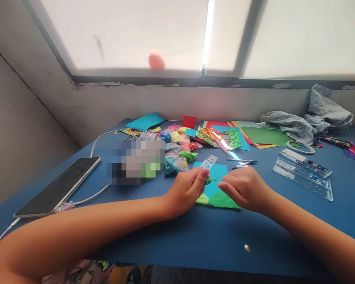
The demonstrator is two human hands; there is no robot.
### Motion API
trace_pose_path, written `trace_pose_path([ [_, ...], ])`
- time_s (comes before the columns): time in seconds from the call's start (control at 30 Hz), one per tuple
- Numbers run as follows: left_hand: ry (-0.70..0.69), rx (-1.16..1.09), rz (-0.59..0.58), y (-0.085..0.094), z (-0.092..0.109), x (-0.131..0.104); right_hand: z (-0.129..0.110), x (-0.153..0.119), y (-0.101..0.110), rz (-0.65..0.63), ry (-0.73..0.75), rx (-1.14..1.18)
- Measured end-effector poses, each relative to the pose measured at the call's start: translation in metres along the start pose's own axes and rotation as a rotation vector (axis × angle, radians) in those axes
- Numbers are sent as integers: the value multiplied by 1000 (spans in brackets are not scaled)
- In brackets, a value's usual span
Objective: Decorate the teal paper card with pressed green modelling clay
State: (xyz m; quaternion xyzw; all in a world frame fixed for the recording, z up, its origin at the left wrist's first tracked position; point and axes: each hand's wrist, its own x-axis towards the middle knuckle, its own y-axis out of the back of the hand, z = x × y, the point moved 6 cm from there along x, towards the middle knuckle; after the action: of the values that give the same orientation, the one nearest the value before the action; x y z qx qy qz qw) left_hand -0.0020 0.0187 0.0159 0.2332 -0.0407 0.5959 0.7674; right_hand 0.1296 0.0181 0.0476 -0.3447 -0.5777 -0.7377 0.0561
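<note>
My left hand [189, 191] is closed, thumb pressed down, with a small piece of green modelling clay [210, 180] showing at its fingertips. A clear ruler [210, 161] sticks up just beyond those fingers; whether the hand holds it is unclear. Close on the right, my right hand [247, 187] is curled with its thumb against the fingers; anything inside is hidden. Beneath both hands lies a light blue card [219, 173], its lower part covered with flattened dark green clay [225, 200] and light green clay [202, 198].
Bagged coloured clay [177, 156] is heaped behind my left hand. Scissors [219, 140], pens [241, 161] and coloured paper [264, 135] lie farther back. Clear rulers [303, 177] and a tape roll [301, 147] are rightward. A phone [59, 187] with a cable lies left.
</note>
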Motion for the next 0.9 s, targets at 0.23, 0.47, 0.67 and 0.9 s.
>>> trace_pose_path([
  [0.23,-120,256,-117,-5,7,-3,-17,4,1,126,-2,-32],
  [0.47,-154,281,-77,-3,5,-4,23,6,9,64,-189,-219],
  [0.67,-394,420,-206,-13,17,-9,129,-26,51,-446,-1150,-480],
  [0.9,-821,655,-396,-35,28,-30,170,-85,69,-717,-1575,-389],
])
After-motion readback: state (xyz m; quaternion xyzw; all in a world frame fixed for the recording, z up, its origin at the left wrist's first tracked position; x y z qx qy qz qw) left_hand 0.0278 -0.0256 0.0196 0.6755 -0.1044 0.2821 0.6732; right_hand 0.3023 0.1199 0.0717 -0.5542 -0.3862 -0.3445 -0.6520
